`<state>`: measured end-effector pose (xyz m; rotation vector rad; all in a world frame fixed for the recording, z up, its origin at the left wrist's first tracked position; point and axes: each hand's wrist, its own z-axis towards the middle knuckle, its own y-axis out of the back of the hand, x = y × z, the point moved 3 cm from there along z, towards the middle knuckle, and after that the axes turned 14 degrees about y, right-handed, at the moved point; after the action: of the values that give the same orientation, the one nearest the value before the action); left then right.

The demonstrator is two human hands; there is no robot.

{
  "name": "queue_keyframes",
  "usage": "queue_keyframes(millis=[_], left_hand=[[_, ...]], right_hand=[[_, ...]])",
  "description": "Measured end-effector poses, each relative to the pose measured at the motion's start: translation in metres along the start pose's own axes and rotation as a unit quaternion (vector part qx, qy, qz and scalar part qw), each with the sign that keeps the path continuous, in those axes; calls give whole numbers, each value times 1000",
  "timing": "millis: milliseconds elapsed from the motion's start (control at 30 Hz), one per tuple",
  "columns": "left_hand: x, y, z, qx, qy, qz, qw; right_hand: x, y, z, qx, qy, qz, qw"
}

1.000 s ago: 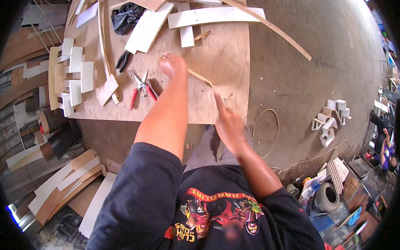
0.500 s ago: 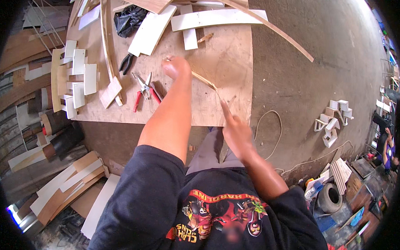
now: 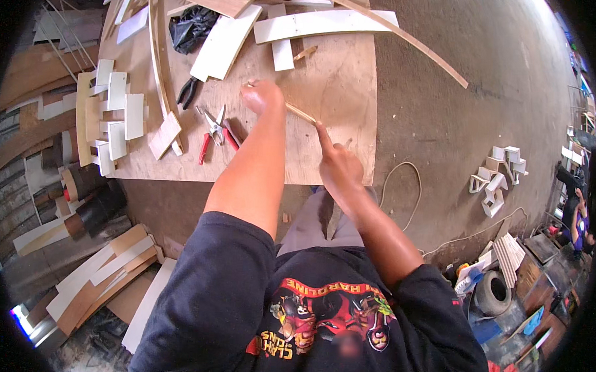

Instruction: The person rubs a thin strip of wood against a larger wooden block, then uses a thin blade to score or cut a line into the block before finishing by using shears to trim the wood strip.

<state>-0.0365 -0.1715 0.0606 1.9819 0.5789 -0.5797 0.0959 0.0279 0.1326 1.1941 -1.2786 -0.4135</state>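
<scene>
My left hand (image 3: 262,97) is closed around a thin wooden stick (image 3: 302,113) above the plywood tabletop (image 3: 345,69). The stick points right, toward my body. My right hand (image 3: 341,164) lies at its near end, index finger stretched along it and the other fingers curled. What those fingers grip is hidden. Left of my left forearm lie red-handled pliers (image 3: 212,136) with open jaws, and a dark handle beside them is partly covered by the arm. Farther left is a black-handled tool (image 3: 187,93).
White boards (image 3: 323,27), a long curved strip (image 3: 418,42) and a black plastic bag (image 3: 192,30) lie across the far tabletop. A white slatted wooden piece (image 3: 117,114) sits at the left edge. Small white box shapes (image 3: 497,176) and a cable (image 3: 416,190) are on the floor.
My right hand has moved up and left, bringing its index fingertip onto the stick's near end. A thin strip or blade visible between finger and stick before is now hidden. My left hand stays nearly still.
</scene>
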Motion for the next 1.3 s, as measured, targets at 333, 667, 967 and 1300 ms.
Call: queue_keyframes(millis=[333,667,967,1300], left_hand=[[5,-3,8,-22,12,-22,999],[12,-7,11,-17,-13,-47,999],[14,-8,14,-42,-12,-36,998],[11,-4,6,-39,-13,3,999]], right_hand=[[2,0,-8,9,-10,12,1000],[-1,-8,-8,6,4,-15,1000],[4,-1,-7,29,-12,0,999],[2,-1,-16,-7,1,2,1000]])
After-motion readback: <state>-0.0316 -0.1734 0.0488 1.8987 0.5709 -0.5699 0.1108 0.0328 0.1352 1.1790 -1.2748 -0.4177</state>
